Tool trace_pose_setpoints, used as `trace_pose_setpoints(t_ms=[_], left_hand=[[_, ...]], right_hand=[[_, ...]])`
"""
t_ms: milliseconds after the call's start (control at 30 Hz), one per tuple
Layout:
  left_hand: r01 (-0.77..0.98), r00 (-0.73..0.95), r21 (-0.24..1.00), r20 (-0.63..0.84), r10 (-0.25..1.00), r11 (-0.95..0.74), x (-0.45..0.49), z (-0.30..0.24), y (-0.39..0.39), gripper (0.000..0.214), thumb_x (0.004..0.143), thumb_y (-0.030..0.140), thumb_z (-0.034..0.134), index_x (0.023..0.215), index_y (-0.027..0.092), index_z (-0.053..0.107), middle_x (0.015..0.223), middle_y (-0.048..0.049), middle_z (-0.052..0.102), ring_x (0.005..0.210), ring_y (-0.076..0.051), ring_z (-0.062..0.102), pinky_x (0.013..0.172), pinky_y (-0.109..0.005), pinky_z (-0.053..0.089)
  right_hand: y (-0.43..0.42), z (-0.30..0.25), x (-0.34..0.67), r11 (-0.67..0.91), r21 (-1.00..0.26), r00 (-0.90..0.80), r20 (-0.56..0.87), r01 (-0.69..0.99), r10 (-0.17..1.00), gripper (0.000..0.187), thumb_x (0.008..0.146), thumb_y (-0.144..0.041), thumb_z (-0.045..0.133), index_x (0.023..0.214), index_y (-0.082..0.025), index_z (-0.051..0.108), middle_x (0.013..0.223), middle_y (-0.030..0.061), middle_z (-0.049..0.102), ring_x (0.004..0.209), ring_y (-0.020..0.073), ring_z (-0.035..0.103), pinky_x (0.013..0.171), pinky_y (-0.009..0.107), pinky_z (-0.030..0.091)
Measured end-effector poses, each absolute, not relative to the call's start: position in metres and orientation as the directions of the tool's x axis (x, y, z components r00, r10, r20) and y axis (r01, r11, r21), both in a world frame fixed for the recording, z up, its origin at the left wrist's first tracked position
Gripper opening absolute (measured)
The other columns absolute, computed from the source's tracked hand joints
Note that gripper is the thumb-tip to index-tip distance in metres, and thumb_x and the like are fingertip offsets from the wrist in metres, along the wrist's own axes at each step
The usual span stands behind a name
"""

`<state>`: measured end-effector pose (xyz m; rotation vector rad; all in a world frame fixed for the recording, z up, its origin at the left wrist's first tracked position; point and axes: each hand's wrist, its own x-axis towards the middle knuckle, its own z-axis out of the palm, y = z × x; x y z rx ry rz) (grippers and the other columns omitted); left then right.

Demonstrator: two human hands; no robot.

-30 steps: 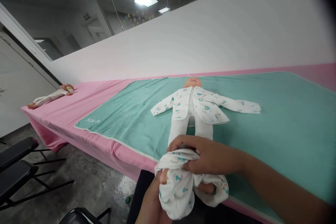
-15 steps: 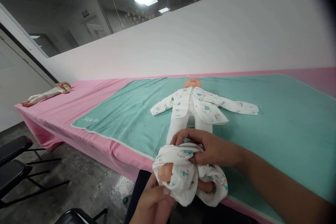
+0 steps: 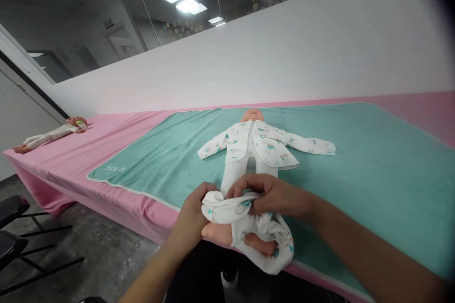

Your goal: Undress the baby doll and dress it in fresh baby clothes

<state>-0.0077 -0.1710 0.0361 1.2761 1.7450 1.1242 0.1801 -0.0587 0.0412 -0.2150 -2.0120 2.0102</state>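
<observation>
A baby doll (image 3: 253, 114) lies on its back on a green blanket (image 3: 142, 151), feet toward me. It wears a white printed jacket (image 3: 265, 144), open at the front, over a white suit. At the table's edge, printed baby trousers (image 3: 263, 232) are bunched around its feet, which poke out bare. My left hand (image 3: 199, 206) grips the gathered cloth on the left, above one foot. With bent fingers, my right hand (image 3: 270, 194) pinches the upper edge of the trousers. The left fingertips are partly hidden behind the cloth.
Under the blanket a pink cloth (image 3: 121, 128) covers the long table. Another doll (image 3: 53, 135) lies at its far left end. Black chairs (image 3: 14, 246) stand on the floor at the left, and a white wall (image 3: 284, 61) runs behind the table.
My left hand has moved up from below the foot to the trousers' upper left edge. The cloth is drawn back there and more of both feet shows. The right hand keeps its hold.
</observation>
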Motion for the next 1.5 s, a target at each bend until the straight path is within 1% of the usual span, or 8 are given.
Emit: trace_pose_setpoints(t_ms=[300, 533, 767, 900, 1100, 1200, 1300, 1500], left_hand=[[0.341, 0.196, 0.929, -0.217, 0.956, 0.141, -0.036, 0.069, -0.150, 0.035, 0.072, 0.019, 0.058, 0.107, 0.020, 0.053, 0.105, -0.0041, 0.060, 0.099, -0.020, 0.054, 0.080, -0.030, 0.044], [0.467, -0.084, 0.884, 0.070, 0.994, -0.022, -0.017, 0.058, -0.102, 0.039, 0.077, 0.035, 0.059, 0.113, 0.024, 0.051, 0.117, -0.0072, 0.053, 0.108, -0.023, 0.052, 0.084, -0.034, 0.044], [0.761, -0.180, 0.640, 0.370, 0.911, -0.110, -0.009, 0.036, -0.055, 0.020, 0.077, 0.031, 0.055, 0.093, 0.020, 0.057, 0.099, -0.0035, 0.057, 0.088, -0.017, 0.053, 0.078, -0.030, 0.043], [0.697, -0.372, 0.716, 0.313, 0.874, 0.040, -0.031, 0.021, -0.060, 0.020, 0.081, 0.037, 0.047, 0.086, 0.019, 0.055, 0.071, 0.0008, 0.054, 0.068, -0.015, 0.051, 0.066, -0.028, 0.042], [0.451, -0.590, 0.885, 0.200, 0.782, 0.114, -0.060, 0.004, -0.086, 0.029, 0.073, 0.033, 0.056, 0.098, 0.018, 0.052, 0.090, -0.0031, 0.056, 0.074, -0.015, 0.053, 0.061, -0.024, 0.044], [0.413, -0.460, 0.910, 0.180, 0.869, 0.031, -0.041, 0.023, -0.105, 0.027, 0.075, 0.038, 0.055, 0.093, 0.018, 0.054, 0.087, -0.0029, 0.056, 0.077, -0.015, 0.054, 0.065, -0.025, 0.045], [0.495, -0.068, 0.868, 0.077, 0.995, -0.034, -0.013, 0.052, -0.124, 0.024, 0.080, 0.040, 0.051, 0.087, 0.017, 0.058, 0.083, -0.0026, 0.058, 0.078, -0.015, 0.053, 0.071, -0.026, 0.044], [0.690, 0.302, 0.707, -0.085, 0.949, -0.156, 0.001, 0.088, -0.134, 0.023, 0.078, 0.040, 0.055, 0.084, 0.019, 0.061, 0.081, -0.0003, 0.057, 0.073, -0.013, 0.049, 0.063, -0.023, 0.039]], right_hand=[[-0.048, 0.041, 0.178, 0.369, -0.927, -0.787, 0.184, 0.060, 0.588, 0.025, 0.073, -0.042, 0.065, 0.085, -0.020, 0.061, 0.079, -0.0009, 0.060, 0.068, 0.0123, 0.051, 0.060, 0.025, 0.038], [-0.024, 0.027, 0.185, 0.597, -0.748, -0.449, 0.444, 0.290, 0.775, 0.024, 0.083, -0.042, 0.051, 0.076, -0.020, 0.059, 0.066, -0.0005, 0.057, 0.062, 0.0135, 0.048, 0.058, 0.027, 0.035], [-0.015, 0.022, 0.189, 0.659, -0.618, -0.489, 0.454, 0.429, 0.745, 0.031, 0.086, -0.043, 0.045, 0.070, -0.019, 0.057, 0.061, -0.0011, 0.055, 0.059, 0.0128, 0.047, 0.056, 0.026, 0.030], [-0.017, 0.023, 0.189, 0.694, -0.564, -0.527, 0.461, 0.447, 0.714, 0.035, 0.089, -0.044, 0.041, 0.068, -0.019, 0.056, 0.061, -0.0014, 0.056, 0.058, 0.0121, 0.047, 0.056, 0.026, 0.029], [-0.019, 0.020, 0.188, 0.692, -0.523, -0.485, 0.494, 0.497, 0.722, 0.035, 0.089, -0.041, 0.040, 0.065, -0.020, 0.053, 0.061, -0.0012, 0.057, 0.058, 0.0125, 0.047, 0.057, 0.027, 0.028], [-0.020, 0.019, 0.187, 0.686, -0.514, -0.465, 0.505, 0.514, 0.727, 0.034, 0.089, -0.040, 0.040, 0.065, -0.020, 0.053, 0.061, -0.0012, 0.057, 0.058, 0.0126, 0.046, 0.057, 0.027, 0.027], [-0.021, 0.019, 0.186, 0.691, -0.510, -0.482, 0.494, 0.513, 0.723, 0.035, 0.089, -0.041, 0.040, 0.064, -0.020, 0.053, 0.060, -0.0013, 0.056, 0.057, 0.0125, 0.045, 0.056, 0.027, 0.027], [-0.023, 0.022, 0.187, 0.733, -0.477, -0.549, 0.486, 0.485, 0.680, 0.038, 0.089, -0.042, 0.039, 0.061, -0.019, 0.052, 0.060, -0.0010, 0.056, 0.057, 0.0118, 0.045, 0.056, 0.027, 0.027]])
